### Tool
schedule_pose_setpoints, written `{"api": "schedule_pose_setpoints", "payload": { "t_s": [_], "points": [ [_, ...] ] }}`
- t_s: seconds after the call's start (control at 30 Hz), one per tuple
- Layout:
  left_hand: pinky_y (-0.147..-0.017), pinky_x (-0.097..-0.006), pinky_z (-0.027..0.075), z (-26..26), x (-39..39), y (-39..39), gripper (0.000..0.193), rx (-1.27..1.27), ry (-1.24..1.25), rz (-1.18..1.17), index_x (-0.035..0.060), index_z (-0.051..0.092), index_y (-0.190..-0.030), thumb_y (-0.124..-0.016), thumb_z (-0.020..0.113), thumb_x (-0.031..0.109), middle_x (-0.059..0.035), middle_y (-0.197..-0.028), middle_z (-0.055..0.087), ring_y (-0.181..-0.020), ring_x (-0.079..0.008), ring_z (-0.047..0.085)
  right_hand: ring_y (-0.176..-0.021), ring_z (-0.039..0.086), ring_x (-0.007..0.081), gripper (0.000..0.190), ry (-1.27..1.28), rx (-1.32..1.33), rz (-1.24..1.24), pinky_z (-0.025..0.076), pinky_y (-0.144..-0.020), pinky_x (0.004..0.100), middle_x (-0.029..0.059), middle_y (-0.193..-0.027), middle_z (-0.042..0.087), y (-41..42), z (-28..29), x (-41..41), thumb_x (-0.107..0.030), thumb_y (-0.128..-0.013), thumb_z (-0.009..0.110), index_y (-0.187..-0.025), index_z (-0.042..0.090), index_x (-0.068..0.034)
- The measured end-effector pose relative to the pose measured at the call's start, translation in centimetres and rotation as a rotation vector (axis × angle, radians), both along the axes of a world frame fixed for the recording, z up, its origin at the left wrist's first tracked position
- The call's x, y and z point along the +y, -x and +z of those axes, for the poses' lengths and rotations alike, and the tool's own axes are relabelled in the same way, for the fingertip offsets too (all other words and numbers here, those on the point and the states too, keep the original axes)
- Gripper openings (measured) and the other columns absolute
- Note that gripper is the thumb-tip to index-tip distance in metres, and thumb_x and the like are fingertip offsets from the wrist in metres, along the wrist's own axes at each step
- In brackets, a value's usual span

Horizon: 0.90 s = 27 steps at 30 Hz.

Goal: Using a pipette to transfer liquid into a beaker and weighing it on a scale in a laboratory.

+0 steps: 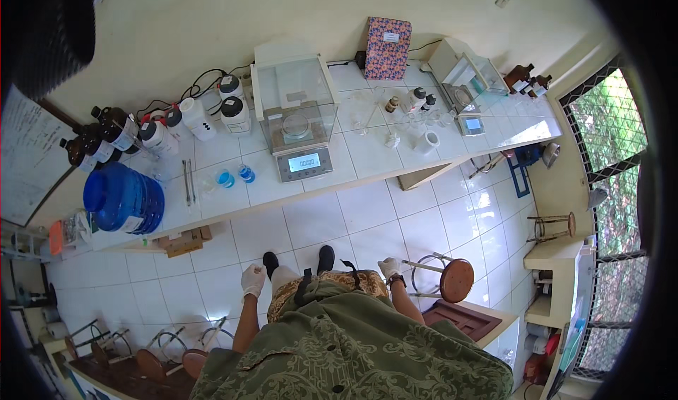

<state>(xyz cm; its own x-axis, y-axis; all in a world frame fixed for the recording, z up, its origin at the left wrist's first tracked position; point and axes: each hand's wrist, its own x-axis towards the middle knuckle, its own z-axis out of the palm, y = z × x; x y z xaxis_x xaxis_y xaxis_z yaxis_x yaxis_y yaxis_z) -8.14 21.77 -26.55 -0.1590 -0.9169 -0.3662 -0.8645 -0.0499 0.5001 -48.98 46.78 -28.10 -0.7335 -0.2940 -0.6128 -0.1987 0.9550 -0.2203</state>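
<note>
My left hand (253,281), in a thin white glove, hangs beside my thigh with its fingers curled in. Gloved the same way, my right hand (390,268) is loosely fisted by my other hip, close to the legs of a round wooden-topped stool (457,281). I see nothing held in either. Before me runs a white-tiled bench (349,159), out of reach of both hands as they hang. On it stands an analytical balance (295,127) with a lit display. Left of the balance are a small flask of blue liquid (246,173) and a beaker of blue liquid (225,178).
Far left on the bench are a blue water jug (124,198), brown bottles (114,127) and two metal spatulas (188,182). Rightward stand a white mortar (427,142), glassware and a second balance (466,95). Several stools (151,362) line the left rear; a cardboard box (185,242) sits below the bench.
</note>
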Motion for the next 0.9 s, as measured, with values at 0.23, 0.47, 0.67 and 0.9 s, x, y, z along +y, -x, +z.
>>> {"api": "schedule_pose_setpoints", "payload": {
  "t_s": [0.23,0.47,0.67,0.9],
  "points": [
    [-0.071,-0.0424,0.049,-0.9,4.9,1.3,0.036,-0.017,-0.011,0.025,0.0041,0.065,-0.082,-0.079,0.061,0.04,-0.016,-0.081,0.067,-0.079,-0.0349,0.064,-0.096,0.063,0.0353,0.041,0.021,0.019,0.098,0.049,-0.085,0.0432,0.0183,-0.096,0.068,4.6,0.3,-0.3,-0.042,-0.074,0.06,-0.093,0.071,-0.008],
    [-0.07,-0.0432,0.048,-0.5,5.4,2.5,0.04,-0.011,-0.022,0.079,0.0019,0.066,-0.08,-0.08,0.06,0.042,-0.0185,-0.081,0.066,-0.079,-0.0366,0.063,-0.096,0.063,0.0352,0.04,0.029,-0.008,0.109,0.05,-0.084,0.043,0.0174,-0.097,0.068,4.6,-1.6,-1.5,-0.043,-0.074,0.059,-0.093,0.071,-0.009],
    [-0.069,-0.0423,0.049,0.4,4.2,3.6,0.039,-0.008,-0.002,0.119,0.0021,0.066,-0.079,-0.081,0.06,0.041,-0.0184,-0.078,0.065,-0.076,-0.036,0.063,-0.096,0.062,0.0369,0.039,0.036,-0.105,0.195,0.049,-0.086,0.0429,0.0198,-0.099,0.067,3.7,-1.6,-3.8,-0.04,-0.073,0.058,-0.089,0.072,-0.007],
    [-0.07,-0.0441,0.048,-0.4,3.9,2.2,0.039,0.005,0.037,0.168,0.0032,0.066,-0.077,-0.082,0.059,0.041,-0.0183,-0.08,0.066,-0.079,-0.0368,0.063,-0.097,0.062,0.0381,0.04,0.016,-0.085,0.226,0.049,-0.087,0.0431,0.0218,-0.099,0.066,3.3,0.3,-6.0,-0.037,-0.073,0.056,-0.09,0.071,-0.004]
  ]
}}
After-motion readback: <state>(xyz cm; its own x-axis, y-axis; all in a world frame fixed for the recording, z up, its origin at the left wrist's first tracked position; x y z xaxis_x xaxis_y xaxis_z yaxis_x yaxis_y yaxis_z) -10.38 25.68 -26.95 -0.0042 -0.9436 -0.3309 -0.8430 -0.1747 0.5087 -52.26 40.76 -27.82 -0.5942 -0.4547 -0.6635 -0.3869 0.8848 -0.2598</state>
